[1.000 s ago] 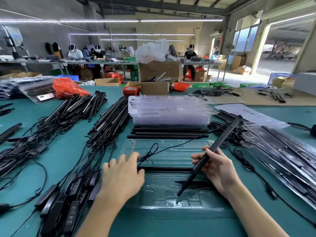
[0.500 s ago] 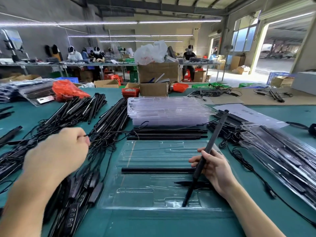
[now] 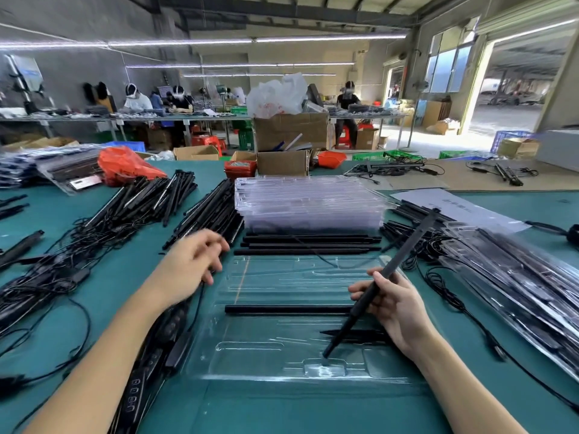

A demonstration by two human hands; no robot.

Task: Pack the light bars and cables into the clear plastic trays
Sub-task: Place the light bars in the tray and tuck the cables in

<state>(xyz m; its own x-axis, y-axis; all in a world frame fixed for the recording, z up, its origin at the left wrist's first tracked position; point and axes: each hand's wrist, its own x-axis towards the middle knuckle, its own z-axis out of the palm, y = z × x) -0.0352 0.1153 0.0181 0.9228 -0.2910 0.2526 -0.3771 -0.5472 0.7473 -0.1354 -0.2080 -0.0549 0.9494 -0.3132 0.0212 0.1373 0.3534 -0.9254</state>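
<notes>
At the near middle of the worktop lay the open clear tray, with 1 light bar seated across it, long axis left to right. A 2nd light bar was gripped in the right hand, tilted, its lower tip touching a near recess and its top pointing away to the right. The left hand hovered blurred, fingers loosely spread, grasping nothing plainly visible. Piles of cabled bars and stacked empty trays suggested most packing remained.
</notes>
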